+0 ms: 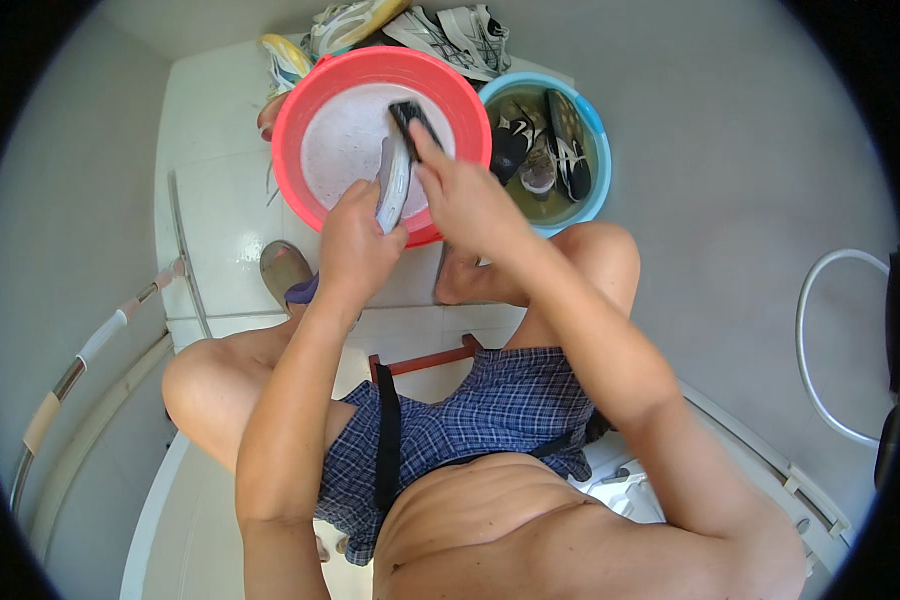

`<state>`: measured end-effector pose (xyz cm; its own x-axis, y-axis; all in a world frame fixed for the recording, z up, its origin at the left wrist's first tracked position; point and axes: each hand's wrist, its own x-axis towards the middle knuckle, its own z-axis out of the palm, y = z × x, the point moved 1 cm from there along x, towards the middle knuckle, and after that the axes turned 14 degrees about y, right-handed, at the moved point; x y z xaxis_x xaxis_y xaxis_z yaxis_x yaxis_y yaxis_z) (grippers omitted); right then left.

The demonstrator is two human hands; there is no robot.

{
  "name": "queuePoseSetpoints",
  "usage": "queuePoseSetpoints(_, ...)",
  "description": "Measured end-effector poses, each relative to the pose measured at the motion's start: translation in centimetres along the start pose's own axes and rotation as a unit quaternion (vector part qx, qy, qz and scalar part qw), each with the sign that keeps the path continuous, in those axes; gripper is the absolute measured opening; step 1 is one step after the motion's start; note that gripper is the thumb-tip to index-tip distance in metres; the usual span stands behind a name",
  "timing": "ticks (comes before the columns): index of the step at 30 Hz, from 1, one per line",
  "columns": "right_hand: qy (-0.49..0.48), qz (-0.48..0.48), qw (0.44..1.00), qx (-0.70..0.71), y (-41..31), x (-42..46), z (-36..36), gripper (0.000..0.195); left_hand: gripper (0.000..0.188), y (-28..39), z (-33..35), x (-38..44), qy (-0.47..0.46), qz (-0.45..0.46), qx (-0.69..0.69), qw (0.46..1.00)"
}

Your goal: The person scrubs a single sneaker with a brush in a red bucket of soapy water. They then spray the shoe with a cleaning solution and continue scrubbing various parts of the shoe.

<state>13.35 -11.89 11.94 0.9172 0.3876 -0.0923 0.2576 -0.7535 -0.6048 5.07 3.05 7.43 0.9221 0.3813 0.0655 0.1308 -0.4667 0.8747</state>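
Note:
A red plastic basin (289,135) with cloudy, sudsy water stands on the floor before me. Over its near side my left hand (364,244) grips a pale grey and white shoe (396,187), tilted on its side. My right hand (469,195) holds a black brush (412,124) against or just beside the shoe's far end; its bristles are hidden. Touching the basin on the right, a light blue tub (604,150) holds murky water with several dark shoes (568,161) in it.
Behind the basin lie white and black sneakers (450,37) and yellow and white sneakers (352,26). My slippered foot (289,274) rests near the basin. A red-brown stool frame (427,362) shows between my legs. A curved rail (67,382) runs along the left; a hose (802,337) loops at right.

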Motion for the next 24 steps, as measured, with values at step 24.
queuePoseSetpoints(24,-0.084,0.347,0.878,0.319,4.1,3.4,6.0,0.081,0.057,-3.2,1.1,0.0,-0.08,-0.059,0.035,0.994)
